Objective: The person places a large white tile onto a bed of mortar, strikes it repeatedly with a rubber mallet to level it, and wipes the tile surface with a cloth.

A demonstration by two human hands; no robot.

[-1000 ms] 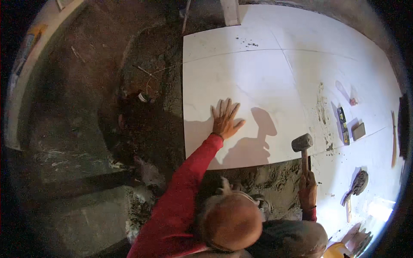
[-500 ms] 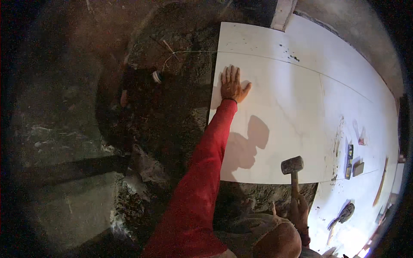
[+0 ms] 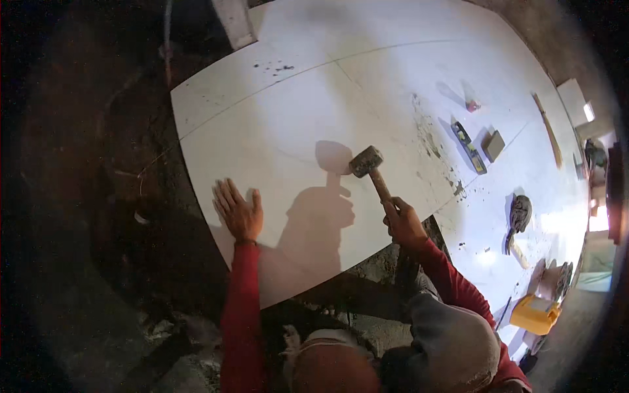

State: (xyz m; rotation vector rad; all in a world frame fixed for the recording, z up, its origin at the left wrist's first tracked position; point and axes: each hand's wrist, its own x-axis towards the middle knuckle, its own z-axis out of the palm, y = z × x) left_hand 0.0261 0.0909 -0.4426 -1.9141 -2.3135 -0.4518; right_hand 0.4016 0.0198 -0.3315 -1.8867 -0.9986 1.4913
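A large pale floor tile lies in front of me, its left and near edges bordering dark, rough ground. My left hand rests flat near the tile's left edge, fingers spread and holding nothing. My right hand is wrapped round the wooden handle of a mallet with a dark, blocky head. The mallet is over the right part of the tile, and its shadow falls just left of the head. Whether the head touches the tile, I cannot tell.
On the tiles to the right lie a spirit level, a brownish block, a wooden stick and a dark-headed tool. A yellow container stands at the lower right. A post meets the far tiles. My knees fill the bottom.
The view has swung to the right. The mallet in my right hand has come up from the tile's near edge to farther over it. My left hand lies somewhat nearer me on the tile.
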